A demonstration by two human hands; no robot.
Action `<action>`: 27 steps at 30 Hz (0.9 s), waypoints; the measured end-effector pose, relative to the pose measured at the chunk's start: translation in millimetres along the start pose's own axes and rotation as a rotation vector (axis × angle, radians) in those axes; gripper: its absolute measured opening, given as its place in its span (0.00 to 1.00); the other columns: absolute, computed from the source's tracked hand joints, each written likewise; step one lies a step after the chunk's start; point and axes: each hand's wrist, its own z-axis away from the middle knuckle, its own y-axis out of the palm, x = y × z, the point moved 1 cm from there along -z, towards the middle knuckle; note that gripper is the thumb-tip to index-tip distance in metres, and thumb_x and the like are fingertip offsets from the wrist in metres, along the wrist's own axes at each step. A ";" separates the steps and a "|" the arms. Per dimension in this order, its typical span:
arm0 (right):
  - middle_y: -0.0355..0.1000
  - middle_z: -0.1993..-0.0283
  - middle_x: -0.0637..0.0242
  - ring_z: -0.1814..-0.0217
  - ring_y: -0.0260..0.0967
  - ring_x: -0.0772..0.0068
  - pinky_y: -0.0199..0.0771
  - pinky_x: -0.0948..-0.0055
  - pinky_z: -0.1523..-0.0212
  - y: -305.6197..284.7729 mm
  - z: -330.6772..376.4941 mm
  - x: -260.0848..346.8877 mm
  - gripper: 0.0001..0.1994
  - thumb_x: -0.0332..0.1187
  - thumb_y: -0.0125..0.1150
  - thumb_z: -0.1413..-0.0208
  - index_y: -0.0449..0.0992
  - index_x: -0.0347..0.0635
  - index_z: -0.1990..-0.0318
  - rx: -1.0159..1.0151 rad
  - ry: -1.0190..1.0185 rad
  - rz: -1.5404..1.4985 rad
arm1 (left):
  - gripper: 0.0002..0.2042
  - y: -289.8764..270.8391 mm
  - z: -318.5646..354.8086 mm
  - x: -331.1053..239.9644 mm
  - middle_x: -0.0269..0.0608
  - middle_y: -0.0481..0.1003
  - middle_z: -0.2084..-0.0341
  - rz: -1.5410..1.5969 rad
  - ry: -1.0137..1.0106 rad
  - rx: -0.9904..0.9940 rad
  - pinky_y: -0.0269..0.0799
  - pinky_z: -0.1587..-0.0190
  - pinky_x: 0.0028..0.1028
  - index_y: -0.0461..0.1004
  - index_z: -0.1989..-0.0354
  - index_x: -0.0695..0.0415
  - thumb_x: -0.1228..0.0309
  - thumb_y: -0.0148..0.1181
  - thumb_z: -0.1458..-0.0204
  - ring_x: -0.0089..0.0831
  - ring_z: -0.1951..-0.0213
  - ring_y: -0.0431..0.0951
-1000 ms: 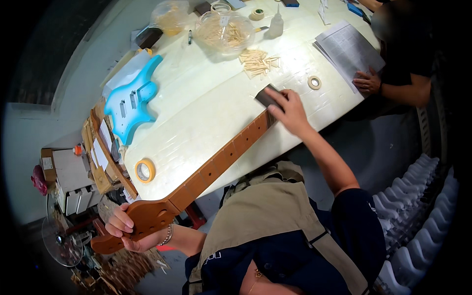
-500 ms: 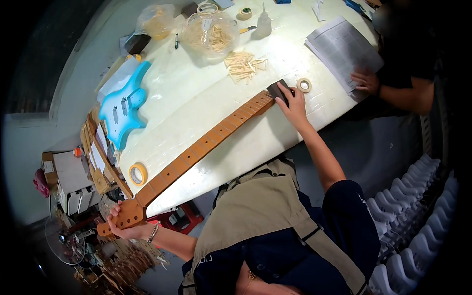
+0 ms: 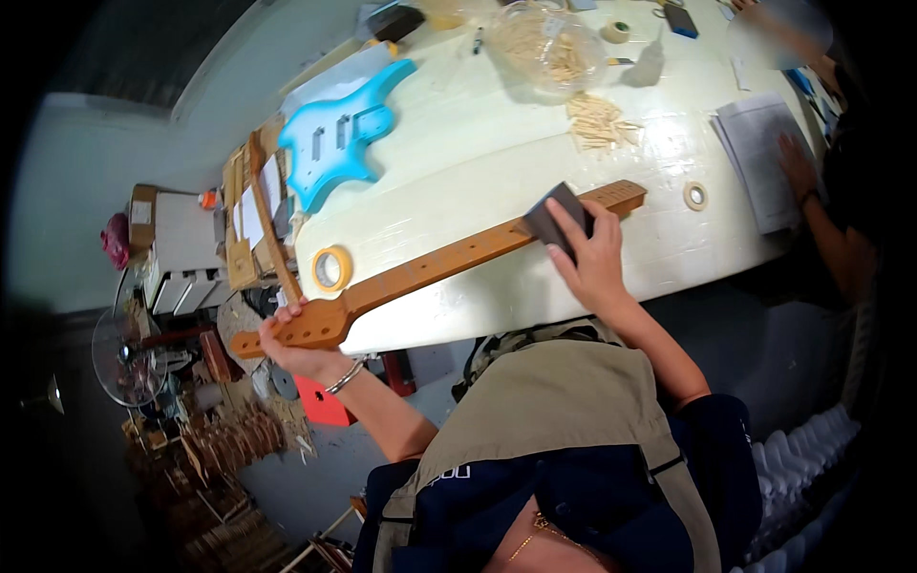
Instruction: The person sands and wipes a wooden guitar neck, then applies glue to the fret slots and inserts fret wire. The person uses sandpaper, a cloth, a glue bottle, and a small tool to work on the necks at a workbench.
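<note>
A brown wooden guitar neck [image 3: 435, 265] stretches from lower left to upper right, over the near part of the table. My left hand [image 3: 291, 344] wraps round its headstock [image 3: 320, 326], beyond the table's near left edge. In my right hand [image 3: 594, 256] is a dark grey sanding block [image 3: 554, 223]. The block lies across the fretboard, between the neck's middle and its far right end, hiding that stretch of wood. Fingers rest on top of the block, with the thumb at its near side.
A blue guitar body [image 3: 336, 136] lies at the back left. Tape rolls [image 3: 331, 268], a heap of wooden sticks [image 3: 600, 124] and a plastic bag of sticks [image 3: 544, 50] are on the table [image 3: 458, 181]. At right, a co-worker's hand [image 3: 795, 164] touches printed sheets [image 3: 761, 143].
My right hand has slid the sanding block from the neck's far right end back toward its middle. The view has turned, and the neck lies flatter across it. My left hand keeps its hold.
</note>
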 end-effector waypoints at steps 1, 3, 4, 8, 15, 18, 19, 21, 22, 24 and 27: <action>0.57 0.50 0.51 0.51 0.54 0.50 0.55 0.57 0.49 3.6 -5.5 31.9 0.28 0.37 0.61 0.56 0.66 0.59 0.43 0.020 -0.065 -0.047 | 0.08 -0.1 0.5 -0.4 0.35 0.62 0.80 -0.001 0.001 -0.024 0.68 0.60 0.34 0.61 0.74 0.53 0.64 0.45 0.48 0.29 0.73 0.66; 0.57 0.50 0.52 0.50 0.54 0.51 0.55 0.56 0.49 11.9 -15.5 86.8 0.29 0.39 0.63 0.58 0.66 0.60 0.43 0.075 -0.228 -0.096 | 0.09 -0.9 0.6 1.9 0.34 0.62 0.79 -0.003 -0.008 -0.014 0.68 0.61 0.33 0.60 0.73 0.53 0.63 0.44 0.46 0.28 0.73 0.66; 0.57 0.50 0.52 0.50 0.55 0.51 0.55 0.56 0.50 16.4 -19.5 112.3 0.29 0.40 0.63 0.59 0.66 0.60 0.43 0.087 -0.297 -0.156 | 0.09 -0.1 2.9 1.4 0.34 0.62 0.80 0.006 0.006 0.000 0.68 0.60 0.33 0.61 0.74 0.52 0.62 0.44 0.46 0.28 0.73 0.66; 0.57 0.48 0.51 0.50 0.55 0.51 0.55 0.58 0.50 23.6 -27.9 152.2 0.30 0.39 0.64 0.60 0.66 0.59 0.43 0.141 -0.443 -0.203 | 0.10 5.7 10.3 -3.4 0.34 0.62 0.79 0.005 0.039 0.017 0.68 0.60 0.33 0.60 0.72 0.54 0.62 0.42 0.44 0.27 0.72 0.65; 0.57 0.49 0.51 0.51 0.56 0.52 0.56 0.58 0.52 17.0 -22.8 154.7 0.31 0.38 0.64 0.62 0.67 0.59 0.43 0.120 -0.381 -0.185 | 0.10 5.1 9.7 -0.1 0.34 0.62 0.77 0.027 0.056 0.043 0.68 0.58 0.35 0.61 0.70 0.55 0.62 0.41 0.43 0.29 0.72 0.65; 0.57 0.49 0.53 0.52 0.56 0.53 0.57 0.60 0.52 14.1 -24.0 152.4 0.30 0.42 0.64 0.60 0.67 0.61 0.44 0.085 -0.434 -0.261 | 0.11 6.8 13.6 -2.6 0.34 0.63 0.77 0.000 0.103 0.111 0.67 0.57 0.35 0.64 0.70 0.55 0.62 0.40 0.43 0.29 0.70 0.65; 0.57 0.49 0.54 0.51 0.56 0.53 0.58 0.59 0.51 12.3 -20.2 138.7 0.30 0.41 0.64 0.61 0.67 0.62 0.44 0.075 -0.419 -0.234 | 0.11 1.2 10.6 -3.5 0.35 0.64 0.76 0.008 0.099 0.156 0.67 0.57 0.35 0.65 0.71 0.55 0.62 0.40 0.44 0.29 0.70 0.65; 0.58 0.49 0.54 0.51 0.57 0.53 0.58 0.58 0.51 10.9 -13.6 86.6 0.30 0.39 0.65 0.62 0.68 0.64 0.45 0.065 -0.296 -0.146 | 0.11 -7.3 7.5 -3.5 0.35 0.64 0.76 0.070 0.036 0.154 0.67 0.57 0.35 0.66 0.71 0.54 0.63 0.40 0.44 0.29 0.69 0.66; 0.59 0.50 0.54 0.51 0.57 0.52 0.59 0.58 0.50 9.4 -9.6 53.1 0.31 0.38 0.65 0.64 0.68 0.64 0.45 0.028 -0.220 -0.094 | 0.11 -13.7 4.4 -1.7 0.34 0.65 0.76 0.084 0.022 0.164 0.67 0.57 0.34 0.67 0.71 0.54 0.63 0.40 0.44 0.30 0.69 0.66; 0.60 0.51 0.55 0.52 0.58 0.53 0.60 0.57 0.50 4.0 -1.8 -21.5 0.28 0.38 0.63 0.60 0.68 0.64 0.45 0.012 -0.072 0.054 | 0.11 -24.6 -1.9 -0.8 0.34 0.65 0.76 0.064 0.013 0.185 0.67 0.57 0.34 0.67 0.72 0.54 0.64 0.41 0.45 0.30 0.69 0.66; 0.61 0.53 0.53 0.52 0.58 0.53 0.59 0.59 0.49 -10.2 10.1 -119.6 0.25 0.38 0.60 0.56 0.68 0.62 0.45 -0.016 0.068 0.184 | 0.10 -15.2 2.7 -3.1 0.34 0.65 0.76 0.051 0.004 0.198 0.67 0.55 0.34 0.68 0.72 0.54 0.64 0.41 0.45 0.29 0.69 0.67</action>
